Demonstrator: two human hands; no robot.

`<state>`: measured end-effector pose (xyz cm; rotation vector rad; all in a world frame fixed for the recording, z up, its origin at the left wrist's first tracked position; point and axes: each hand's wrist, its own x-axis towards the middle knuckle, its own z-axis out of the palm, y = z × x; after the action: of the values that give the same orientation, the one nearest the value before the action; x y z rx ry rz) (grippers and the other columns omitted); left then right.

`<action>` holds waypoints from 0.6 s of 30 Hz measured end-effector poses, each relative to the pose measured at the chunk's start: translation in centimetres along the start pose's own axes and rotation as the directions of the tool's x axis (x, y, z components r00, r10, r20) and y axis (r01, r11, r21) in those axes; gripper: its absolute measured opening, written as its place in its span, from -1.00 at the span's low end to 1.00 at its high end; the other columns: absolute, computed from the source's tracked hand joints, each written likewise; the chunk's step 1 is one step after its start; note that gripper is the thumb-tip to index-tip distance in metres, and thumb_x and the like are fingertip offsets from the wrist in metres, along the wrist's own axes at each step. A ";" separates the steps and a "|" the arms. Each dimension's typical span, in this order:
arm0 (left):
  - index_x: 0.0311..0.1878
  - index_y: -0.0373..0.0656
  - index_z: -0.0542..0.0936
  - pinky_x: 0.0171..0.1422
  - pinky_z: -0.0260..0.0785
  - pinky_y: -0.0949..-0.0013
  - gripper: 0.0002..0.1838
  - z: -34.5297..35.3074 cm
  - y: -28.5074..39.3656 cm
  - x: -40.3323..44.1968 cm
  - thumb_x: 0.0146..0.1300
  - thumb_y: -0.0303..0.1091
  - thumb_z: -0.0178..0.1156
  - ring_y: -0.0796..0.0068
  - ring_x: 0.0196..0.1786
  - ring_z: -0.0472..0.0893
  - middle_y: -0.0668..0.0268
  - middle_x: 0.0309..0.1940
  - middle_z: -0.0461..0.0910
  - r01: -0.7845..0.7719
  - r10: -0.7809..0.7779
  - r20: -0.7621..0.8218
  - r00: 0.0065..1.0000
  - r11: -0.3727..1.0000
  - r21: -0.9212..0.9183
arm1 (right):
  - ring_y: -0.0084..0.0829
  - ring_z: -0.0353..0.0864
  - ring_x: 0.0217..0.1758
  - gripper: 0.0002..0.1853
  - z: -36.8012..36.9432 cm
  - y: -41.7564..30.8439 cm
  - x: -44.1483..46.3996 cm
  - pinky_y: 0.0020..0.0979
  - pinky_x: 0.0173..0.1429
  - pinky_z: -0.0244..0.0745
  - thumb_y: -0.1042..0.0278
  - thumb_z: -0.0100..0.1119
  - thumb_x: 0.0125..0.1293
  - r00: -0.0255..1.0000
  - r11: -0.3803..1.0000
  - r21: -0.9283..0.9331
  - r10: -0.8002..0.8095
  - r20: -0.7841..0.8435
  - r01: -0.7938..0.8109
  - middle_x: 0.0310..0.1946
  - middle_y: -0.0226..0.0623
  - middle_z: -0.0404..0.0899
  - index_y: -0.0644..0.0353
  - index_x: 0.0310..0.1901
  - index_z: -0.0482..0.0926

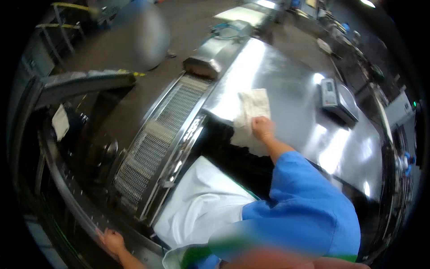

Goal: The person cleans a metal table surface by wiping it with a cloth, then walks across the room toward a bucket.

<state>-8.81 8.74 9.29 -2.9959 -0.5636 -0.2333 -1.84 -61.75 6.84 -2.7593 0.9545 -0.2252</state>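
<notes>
My right hand [262, 127] is closed on a pale cloth [254, 105], which lies spread over the near edge of a shiny steel table [291, 103]. My left hand [113, 242] is low at the left, with its fingers curled over a curved metal rail [74, 195]; motion blurs the fingertips. A mesh conveyor belt [159, 134] runs between my two hands.
A digital scale [337, 102] stands on the table's right side. A steel housing [217, 51] covers the conveyor's far end. Another pale cloth [60, 122] hangs at the left by the machine frame. A blurred person [141, 36] is at the upper left.
</notes>
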 end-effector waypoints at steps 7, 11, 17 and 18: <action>-0.37 -0.21 0.73 0.54 0.05 0.17 -0.87 0.9 -0.4 1.0 0.05 -0.48 0.21 0.11 0.51 0.14 0.27 0.09 0.63 0.020 -0.020 0.045 0.999 1.000 -0.015 | -0.10 0.61 -0.08 -0.57 0.5 0.1 -0.1 -0.12 0.03 0.48 0.03 -0.12 0.39 0.996 0.998 -0.029 -0.060 -0.070 0.058 -0.19 -0.16 0.66 0.13 -0.32 0.68; -0.36 -0.20 0.73 0.55 0.04 0.20 -0.87 0.4 -0.1 0.9 0.07 -0.48 0.21 0.13 0.52 0.13 0.26 0.10 0.62 0.009 -0.010 0.046 0.999 1.000 0.008 | -0.08 0.62 -0.14 -0.59 1.3 0.6 0.2 -0.10 -0.05 0.49 0.06 -0.08 0.37 0.987 0.996 -0.056 -0.074 -0.142 0.067 -0.25 -0.19 0.66 0.15 -0.39 0.65; -0.39 -0.21 0.72 0.56 0.02 0.20 -0.88 0.1 0.1 0.9 0.07 -0.46 0.20 0.15 0.53 0.12 0.25 0.09 0.62 0.034 -0.034 0.043 0.999 0.999 -0.016 | -0.07 0.62 -0.17 -0.59 1.2 0.6 0.1 -0.09 -0.07 0.49 0.06 -0.08 0.36 0.981 0.995 -0.046 -0.100 -0.166 0.093 -0.28 -0.16 0.65 0.17 -0.42 0.64; -0.40 -0.21 0.72 0.56 0.02 0.20 -0.88 0.1 0.1 0.9 0.07 -0.46 0.20 0.16 0.53 0.11 0.25 0.09 0.62 0.056 -0.054 0.050 0.997 0.998 -0.036 | -0.07 0.62 -0.17 -0.59 1.2 0.6 0.1 -0.09 -0.07 0.49 0.06 -0.08 0.36 0.981 0.994 -0.046 -0.101 -0.165 0.095 -0.28 -0.16 0.65 0.17 -0.42 0.64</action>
<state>-7.94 8.95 9.30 -3.0323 -0.6547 -0.1767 -1.85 -62.08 5.57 -2.8618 0.8690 -0.4656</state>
